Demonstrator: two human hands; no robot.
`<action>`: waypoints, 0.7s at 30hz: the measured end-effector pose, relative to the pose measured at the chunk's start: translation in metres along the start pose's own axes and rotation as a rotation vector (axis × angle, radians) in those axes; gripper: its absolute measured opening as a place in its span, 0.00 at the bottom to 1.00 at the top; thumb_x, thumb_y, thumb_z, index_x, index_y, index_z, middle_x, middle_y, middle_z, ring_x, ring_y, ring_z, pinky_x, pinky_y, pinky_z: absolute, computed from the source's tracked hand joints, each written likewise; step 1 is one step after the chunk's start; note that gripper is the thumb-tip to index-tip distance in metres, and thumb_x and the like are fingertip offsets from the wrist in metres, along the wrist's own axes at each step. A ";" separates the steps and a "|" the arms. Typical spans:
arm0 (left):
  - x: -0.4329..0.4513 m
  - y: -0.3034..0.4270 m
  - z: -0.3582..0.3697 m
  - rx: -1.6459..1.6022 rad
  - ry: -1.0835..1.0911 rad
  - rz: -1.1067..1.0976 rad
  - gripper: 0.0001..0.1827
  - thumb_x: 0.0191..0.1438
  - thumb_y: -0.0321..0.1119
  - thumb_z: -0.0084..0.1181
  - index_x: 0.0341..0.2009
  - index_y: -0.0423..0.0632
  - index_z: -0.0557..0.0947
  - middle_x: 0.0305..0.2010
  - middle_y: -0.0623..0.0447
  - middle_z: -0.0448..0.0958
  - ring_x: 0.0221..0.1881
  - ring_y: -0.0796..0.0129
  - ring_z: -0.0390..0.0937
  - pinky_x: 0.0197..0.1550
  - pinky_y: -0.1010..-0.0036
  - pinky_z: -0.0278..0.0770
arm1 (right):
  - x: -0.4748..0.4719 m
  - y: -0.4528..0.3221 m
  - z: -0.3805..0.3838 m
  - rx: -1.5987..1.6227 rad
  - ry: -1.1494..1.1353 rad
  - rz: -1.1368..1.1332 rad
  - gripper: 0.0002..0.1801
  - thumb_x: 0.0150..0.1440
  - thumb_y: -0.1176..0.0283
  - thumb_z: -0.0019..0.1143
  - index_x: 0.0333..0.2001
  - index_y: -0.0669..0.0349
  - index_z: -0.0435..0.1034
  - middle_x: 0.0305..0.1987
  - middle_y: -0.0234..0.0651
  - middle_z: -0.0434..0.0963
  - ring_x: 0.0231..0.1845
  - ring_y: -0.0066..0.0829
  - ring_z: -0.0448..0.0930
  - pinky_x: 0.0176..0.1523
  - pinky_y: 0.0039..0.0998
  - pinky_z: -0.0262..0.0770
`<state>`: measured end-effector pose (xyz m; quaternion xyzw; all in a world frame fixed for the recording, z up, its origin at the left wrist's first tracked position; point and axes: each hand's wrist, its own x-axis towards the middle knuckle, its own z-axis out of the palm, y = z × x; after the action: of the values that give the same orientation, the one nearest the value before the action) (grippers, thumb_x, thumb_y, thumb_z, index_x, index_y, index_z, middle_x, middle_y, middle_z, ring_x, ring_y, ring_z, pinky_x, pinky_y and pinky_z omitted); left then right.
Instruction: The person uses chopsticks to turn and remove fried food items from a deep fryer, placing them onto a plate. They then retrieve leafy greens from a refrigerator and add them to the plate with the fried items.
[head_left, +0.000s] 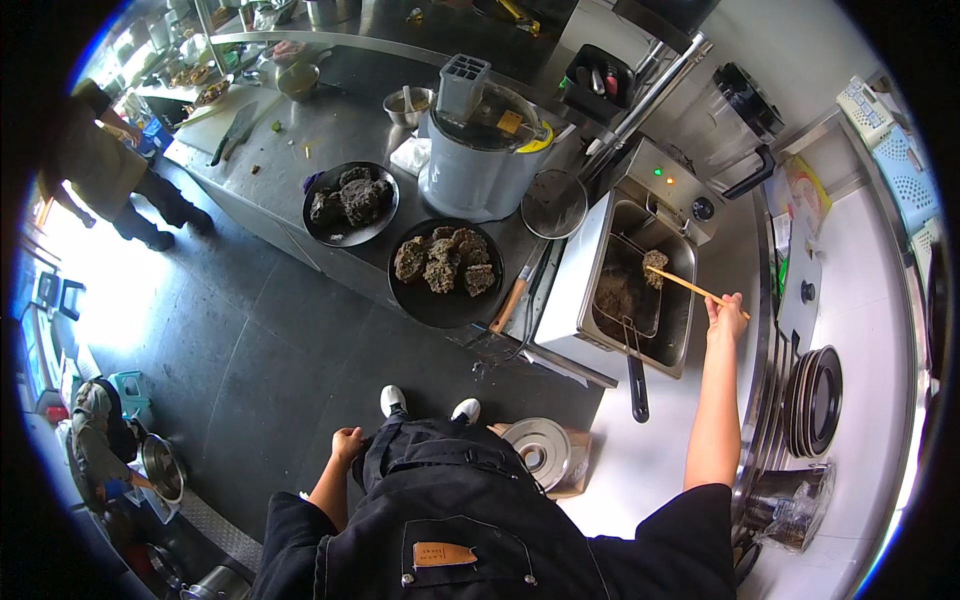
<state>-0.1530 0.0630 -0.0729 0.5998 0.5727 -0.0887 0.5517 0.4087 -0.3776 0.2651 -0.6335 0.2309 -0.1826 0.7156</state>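
My right hand holds yellowish chopsticks over a stainless-steel deep fryer. Their tips meet a rough, dark-flecked fried piece near the fryer's far right side. A wire fry basket with a black handle sits in the tank, and dark oil shows through it. My left hand hangs by my apron with curled fingers and nothing visible in it. Several similar fried pieces lie on a black plate left of the fryer.
Darker lumps fill a second plate. Behind stand a grey lidded appliance and a wood-handled strainer. A knife lies on a cutting board. One person stands far left; another holds a pan.
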 end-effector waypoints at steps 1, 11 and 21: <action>0.000 -0.001 0.001 0.004 -0.002 0.001 0.15 0.49 0.37 0.54 0.30 0.35 0.79 0.23 0.49 0.78 0.24 0.69 0.76 0.28 0.75 0.73 | -0.002 0.000 0.001 0.000 -0.027 -0.014 0.13 0.59 0.66 0.46 0.38 0.67 0.65 0.35 0.38 0.68 0.28 0.33 0.77 0.28 0.29 0.84; 0.016 -0.037 0.007 -0.056 -0.060 0.016 0.15 0.49 0.37 0.53 0.23 0.36 0.78 0.18 0.53 0.74 0.19 0.72 0.71 0.23 0.75 0.69 | -0.016 0.018 0.045 -0.288 -0.040 -0.237 0.23 0.60 0.59 0.44 0.32 0.74 0.67 0.26 0.42 0.73 0.16 0.30 0.77 0.18 0.27 0.79; -0.004 -0.051 0.007 -0.027 -0.017 0.010 0.16 0.51 0.38 0.54 0.24 0.36 0.79 0.22 0.53 0.76 0.24 0.72 0.71 0.28 0.76 0.69 | -0.006 0.058 0.067 -0.788 -0.081 -0.411 0.24 0.60 0.54 0.41 0.22 0.63 0.68 0.14 0.40 0.74 0.17 0.36 0.78 0.28 0.36 0.73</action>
<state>-0.1907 0.0420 -0.1010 0.5943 0.5661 -0.0832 0.5651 0.4394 -0.3111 0.2142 -0.8971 0.1240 -0.1943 0.3768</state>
